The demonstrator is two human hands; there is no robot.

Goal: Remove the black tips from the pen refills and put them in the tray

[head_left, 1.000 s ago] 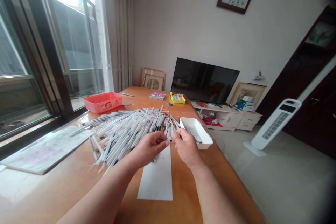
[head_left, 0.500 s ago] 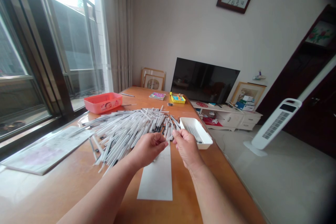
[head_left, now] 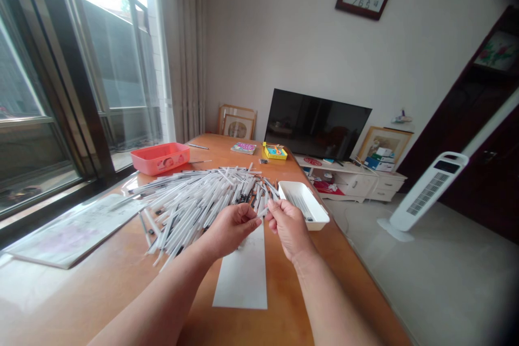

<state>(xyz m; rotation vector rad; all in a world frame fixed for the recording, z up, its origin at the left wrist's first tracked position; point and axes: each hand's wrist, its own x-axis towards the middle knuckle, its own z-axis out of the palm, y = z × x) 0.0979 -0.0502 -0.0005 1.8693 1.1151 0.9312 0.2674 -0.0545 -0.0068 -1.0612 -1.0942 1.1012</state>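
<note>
My left hand [head_left: 235,227] and my right hand [head_left: 288,226] are close together over the table, each closed in a pinch. Between their fingertips runs a slender whitish tube [head_left: 263,212], much like a pen refill; most of it is hidden by the fingers. Beyond my hands spreads a big loose pile of similar white and translucent tubes [head_left: 194,203], some with dark parts. Below my hands lies a blank white paper strip [head_left: 242,281]. A white tray [head_left: 322,217] holding several thin tubes stands just right of my right hand.
On the wooden table [head_left: 336,292] are a red plastic basket [head_left: 156,161], a colourful booklet [head_left: 243,148], a yellow box [head_left: 275,152] and a flat printed sheet or board [head_left: 73,232] at left. Past its right edge stand a television [head_left: 316,124] and a tower fan [head_left: 430,189].
My fingertips have shifted very slightly around the tube, both hands keeping their pinch. The view has moved a little; the pile, tray and paper stay as they were.
</note>
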